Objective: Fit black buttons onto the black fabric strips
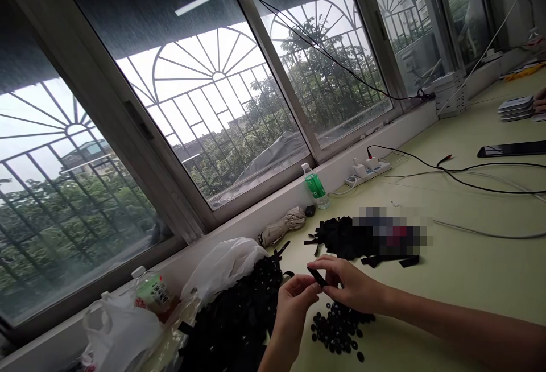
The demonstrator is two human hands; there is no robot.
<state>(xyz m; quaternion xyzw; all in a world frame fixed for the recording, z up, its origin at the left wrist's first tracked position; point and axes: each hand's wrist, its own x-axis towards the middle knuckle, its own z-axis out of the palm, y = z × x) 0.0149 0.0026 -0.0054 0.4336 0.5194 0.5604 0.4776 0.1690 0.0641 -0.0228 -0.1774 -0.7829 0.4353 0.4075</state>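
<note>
Between my two hands, above the pale green table (452, 281), is a small black strip (316, 276). My left hand (294, 304) pinches its lower end with thumb and fingers. My right hand (347, 284) grips the strip from the other side, fingertips close to those of the left. Just below my hands lies a pile of small round black pieces (336, 329). A large heap of black strips with small shiny spots (239, 315) is to the left of my left hand. Another pile of black strips (341, 238) lies beyond my right hand.
A green-labelled bottle (315, 187) stands by the window sill, near a power strip (367, 172) and cables. Plastic bags (123, 326) and a second bottle (153, 295) are at the left. At the far right are a phone (512, 149) and part of a person's hand (540, 102).
</note>
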